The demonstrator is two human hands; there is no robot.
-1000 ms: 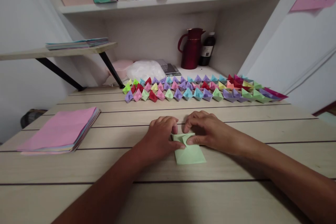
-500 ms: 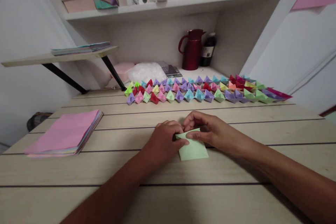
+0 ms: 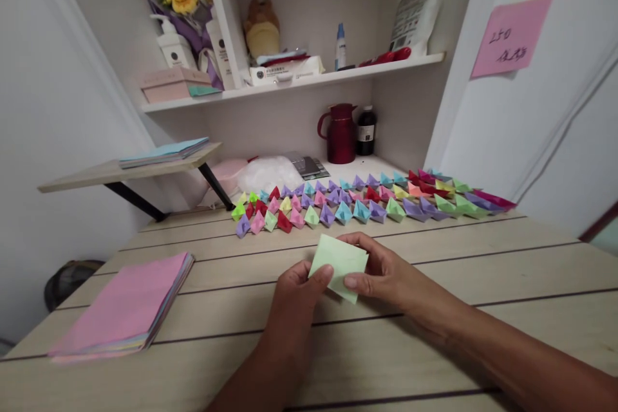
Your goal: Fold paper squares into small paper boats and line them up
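A light green folded paper [image 3: 340, 261], roughly square and tilted, is held between both my hands above the wooden table [image 3: 232, 309]. My left hand [image 3: 300, 290] pinches its lower left edge, thumb on the front face. On the other side, my right hand [image 3: 379, 270] grips the right edge with its thumb in front and the fingers behind, partly hidden by the paper. Beyond the hands stand rows of small folded paper boats [image 3: 362, 210] in many colours.
At the left lies a stack of pink-topped paper sheets [image 3: 128, 299]. A small raised shelf [image 3: 96, 175] on black brackets carries more paper [image 3: 164, 149]. Behind the boats are a dark red jug [image 3: 340, 135], a dark bottle [image 3: 366, 132] and a white plastic bag [image 3: 270, 174].
The view has tilted up, showing more of the upper shelf. The green paper, earlier low on the table, is now lifted and turned, and my hands have moved to its two sides.
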